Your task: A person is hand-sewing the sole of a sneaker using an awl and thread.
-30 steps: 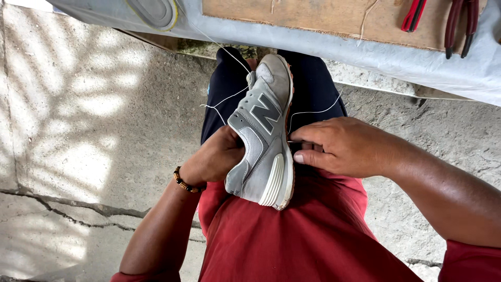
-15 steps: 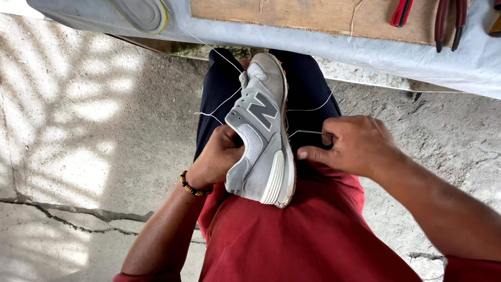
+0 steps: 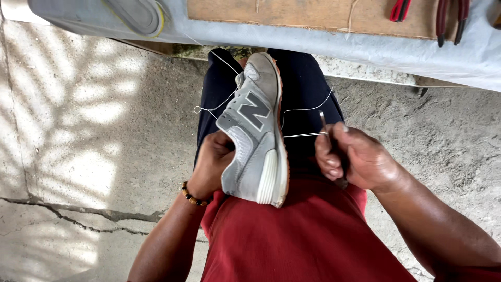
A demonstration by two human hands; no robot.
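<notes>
On the lap, a grey shoe [image 3: 255, 136] lies toe away, left hand [image 3: 211, 164] clasping its side.
Right hand [image 3: 360, 156], just right of it, pinches a needle [image 3: 323, 121]; thread [image 3: 305, 134] runs left to the sole.

Left hand [image 3: 211, 162] — fingers hidden behind the shoe [image 3: 255, 136]. Tool [image 3: 330, 143] in the right hand [image 3: 360, 159]: its handle is buried in the fist, its thin tip too small to tell. Pliers [image 3: 451, 18], red handles [image 3: 400, 9] and insole [image 3: 138, 13] — cut off by the top edge. Thread [image 3: 305, 134] vanishes behind the sole.
</notes>
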